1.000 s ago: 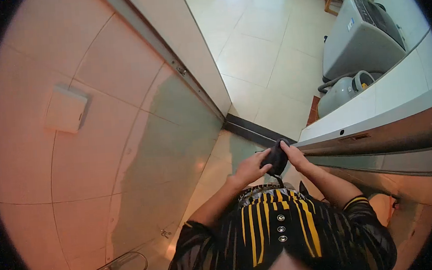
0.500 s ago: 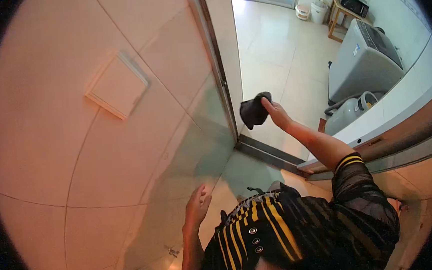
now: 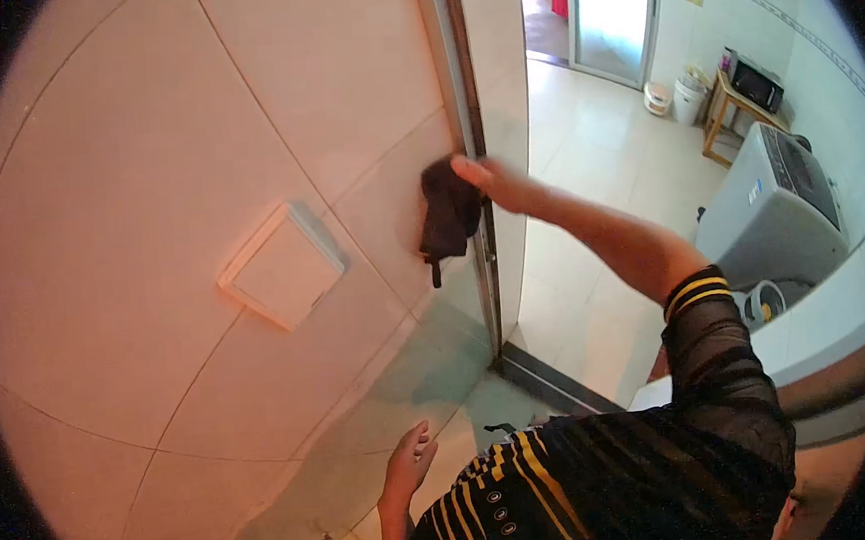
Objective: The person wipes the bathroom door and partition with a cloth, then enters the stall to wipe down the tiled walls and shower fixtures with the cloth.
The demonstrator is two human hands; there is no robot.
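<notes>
Your right hand [image 3: 502, 185] was clamped on the upper end of a dark cloth item [image 3: 449, 217], near the right edge of the tiled wall [image 3: 146, 190]. Your left hand [image 3: 409, 464] hung lower, well apart, fingers loosely bent.

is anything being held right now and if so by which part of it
The right hand holds a dark, soft-looking item by its upper end, the rest hanging below. The left hand holds nothing visible.
</notes>
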